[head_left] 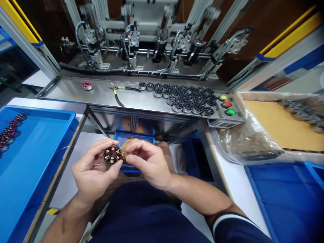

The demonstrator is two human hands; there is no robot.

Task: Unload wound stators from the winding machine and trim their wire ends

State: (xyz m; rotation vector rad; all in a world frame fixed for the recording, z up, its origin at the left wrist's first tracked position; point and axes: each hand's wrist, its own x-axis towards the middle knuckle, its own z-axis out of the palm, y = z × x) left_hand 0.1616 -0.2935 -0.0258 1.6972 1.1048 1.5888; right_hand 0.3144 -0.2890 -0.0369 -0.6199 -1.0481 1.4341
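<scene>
Between the thumb and fingers of my left hand point(95, 170) is a motor stator point(112, 154), a round black core wound with copper coils, its open face turned up toward me. Thin copper wires point(73, 146) stick out from it, to the left and to the right. Close by on its right side, my right hand point(149, 162) has its thumb and forefinger pinched at the wire ends. On the metal ledge ahead lie pliers point(118, 92) with black and yellow-green handles. A stator with red windings point(87, 85) sits alone to their left.
Many black stator cores point(187, 96) crowd the ledge's right half, beside a button box point(229, 108). Behind stands a machine with winding fixtures point(159, 47). A blue tray point(37, 148) holding finished-looking stators is at left; a plastic-lined box point(283, 125) and blue bin point(283, 199) are at right.
</scene>
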